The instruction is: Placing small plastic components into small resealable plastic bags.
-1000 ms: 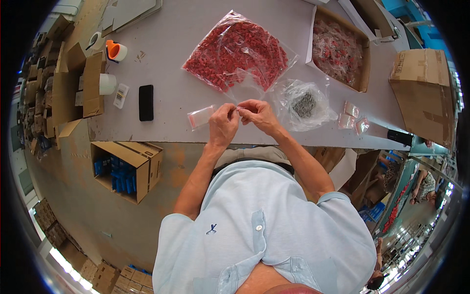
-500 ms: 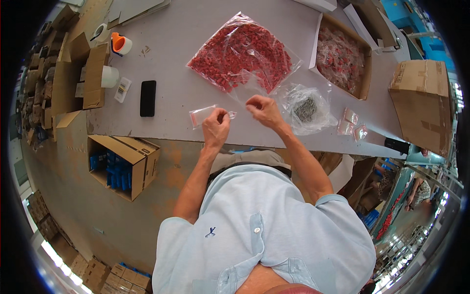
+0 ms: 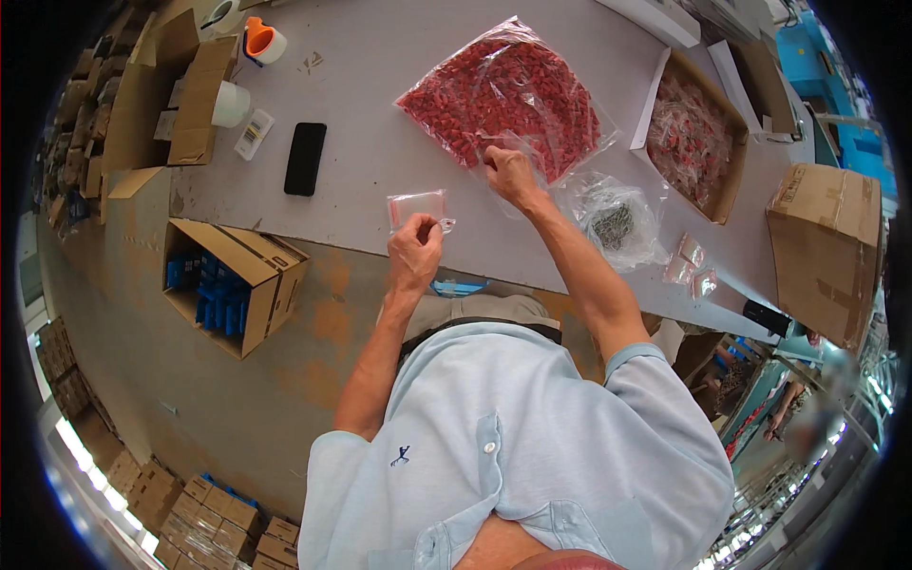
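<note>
My left hand [image 3: 415, 253] is closed on a small clear plastic bag [image 3: 418, 207] with a red edge, at the table's near side. Ahead and to its right, my right hand [image 3: 514, 178] is at the near mouth of a large clear bag [image 3: 513, 85] full of small red pieces. Its fingers are curled together by the pieces; what they grip, if anything, is too small to make out. Just right of that wrist sits a crumpled clear bag of small metal parts [image 3: 613, 224].
A shallow carton [image 3: 686, 142] of small filled bags stands at the right, near a few filled packets [image 3: 686, 258] and a closed cardboard box [image 3: 823, 249]. On the left lie a black phone [image 3: 305, 159], a tape dispenser [image 3: 263, 43] and an open carton [image 3: 194, 114].
My right hand has moved forward to the mouth of the large bag of red pieces. My left hand still holds the small bag, now turned flatter. The whole view has shifted somewhat.
</note>
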Demonstrator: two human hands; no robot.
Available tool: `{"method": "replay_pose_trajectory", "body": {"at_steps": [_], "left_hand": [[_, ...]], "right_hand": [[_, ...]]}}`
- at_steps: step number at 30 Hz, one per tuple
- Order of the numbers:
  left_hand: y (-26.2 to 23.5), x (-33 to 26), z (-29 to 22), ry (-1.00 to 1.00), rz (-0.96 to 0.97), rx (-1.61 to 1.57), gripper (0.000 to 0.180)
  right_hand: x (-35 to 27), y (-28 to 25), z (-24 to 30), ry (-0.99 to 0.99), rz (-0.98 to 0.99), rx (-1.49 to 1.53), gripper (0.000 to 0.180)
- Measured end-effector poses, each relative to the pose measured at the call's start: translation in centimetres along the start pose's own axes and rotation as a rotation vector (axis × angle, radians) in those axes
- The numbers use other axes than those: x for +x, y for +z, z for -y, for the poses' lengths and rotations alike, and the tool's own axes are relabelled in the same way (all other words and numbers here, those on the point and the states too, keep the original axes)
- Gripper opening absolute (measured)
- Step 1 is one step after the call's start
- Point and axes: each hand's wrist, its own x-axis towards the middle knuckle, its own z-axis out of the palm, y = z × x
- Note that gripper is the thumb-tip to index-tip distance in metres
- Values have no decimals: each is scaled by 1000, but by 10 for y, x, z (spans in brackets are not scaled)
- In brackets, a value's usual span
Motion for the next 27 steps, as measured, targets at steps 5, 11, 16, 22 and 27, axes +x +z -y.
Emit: {"method": "replay_pose_trajectory", "body": {"at_steps": [5,11,16,22,27], "left_hand": [[13,7,-16,62,-30,35,9],[31,12,-32,145,21,48,7],[53,8,-51,278,144,20,8],[71,3,-53,371,241,-34,8],[78,-3,-55,460,284,54,9]], "right_hand": [[-23,-29,10,11,-37,69,14],[-93,-94,84,349,175,979,32],[-109,-94,79,403,232,1132,40],[-125,-87,68,432,49,951,22],[-137,-77,76,150,-284,-3,21]]}}
